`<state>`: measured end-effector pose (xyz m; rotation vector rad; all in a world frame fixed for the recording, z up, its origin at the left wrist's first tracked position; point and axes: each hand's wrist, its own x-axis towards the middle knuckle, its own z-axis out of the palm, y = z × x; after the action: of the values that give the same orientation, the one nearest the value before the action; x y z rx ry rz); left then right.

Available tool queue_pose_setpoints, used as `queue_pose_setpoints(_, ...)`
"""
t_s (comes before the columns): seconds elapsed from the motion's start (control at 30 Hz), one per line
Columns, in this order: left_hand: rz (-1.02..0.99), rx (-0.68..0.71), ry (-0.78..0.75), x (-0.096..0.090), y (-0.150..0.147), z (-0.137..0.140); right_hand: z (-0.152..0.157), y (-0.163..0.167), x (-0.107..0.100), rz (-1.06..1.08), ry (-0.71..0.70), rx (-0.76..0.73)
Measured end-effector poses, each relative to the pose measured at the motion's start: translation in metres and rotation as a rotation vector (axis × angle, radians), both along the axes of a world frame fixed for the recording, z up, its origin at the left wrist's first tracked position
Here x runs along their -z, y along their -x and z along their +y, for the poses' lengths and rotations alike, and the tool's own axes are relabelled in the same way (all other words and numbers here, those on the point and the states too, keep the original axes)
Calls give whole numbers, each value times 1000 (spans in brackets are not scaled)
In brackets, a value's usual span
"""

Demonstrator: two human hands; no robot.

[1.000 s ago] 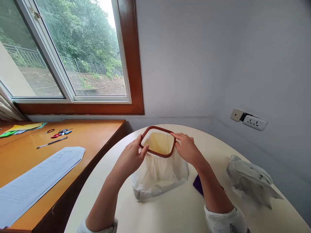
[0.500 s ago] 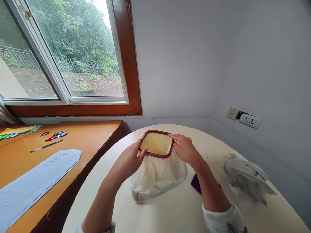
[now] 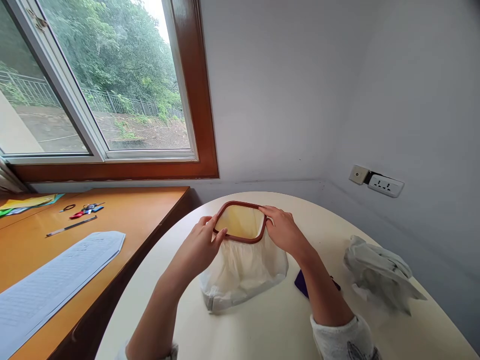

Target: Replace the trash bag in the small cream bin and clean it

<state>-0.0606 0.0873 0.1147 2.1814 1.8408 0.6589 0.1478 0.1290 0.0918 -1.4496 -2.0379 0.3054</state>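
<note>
A brown rounded-square ring (image 3: 245, 239) sits level around the mouth of what looks like a small bin, pale yellow inside. From under the ring a translucent white plastic bag (image 3: 243, 287) spreads outward and hangs down toward the table. My left hand (image 3: 204, 244) grips the ring's left side, its thumb over the near left corner. On the other side, my right hand (image 3: 283, 227) has its fingers on the right far corner and its thumb against the right edge. The bag hides the bin's outer walls.
A dark purple item (image 3: 301, 284) lies partly behind my right forearm. Crumpled grey-white plastic (image 3: 378, 272) rests at the right of the round cream table (image 3: 262, 335). Papers (image 3: 63, 275), a pen (image 3: 71, 226) and keys (image 3: 88, 210) lie on the wooden desk (image 3: 150, 210) at left.
Almost nothing differs. Both hands keep their hold on the ring, and the whole view has shifted very slightly.
</note>
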Motion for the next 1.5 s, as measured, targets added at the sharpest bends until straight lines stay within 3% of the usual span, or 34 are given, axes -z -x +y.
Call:
queue_pose_setpoints(0.47, -15, -12, -41, -3, 0, 1, -2, 2, -3, 74, -32, -44)
queue_pose_setpoints(0.73, -5, -9, -14, -3, -1, -1, -2, 1, -4, 78, -97, 10)
queue_pose_setpoints(1.5, -4, 21, 30, 2, 2, 0, -3, 0, -4, 24, -52, -15)
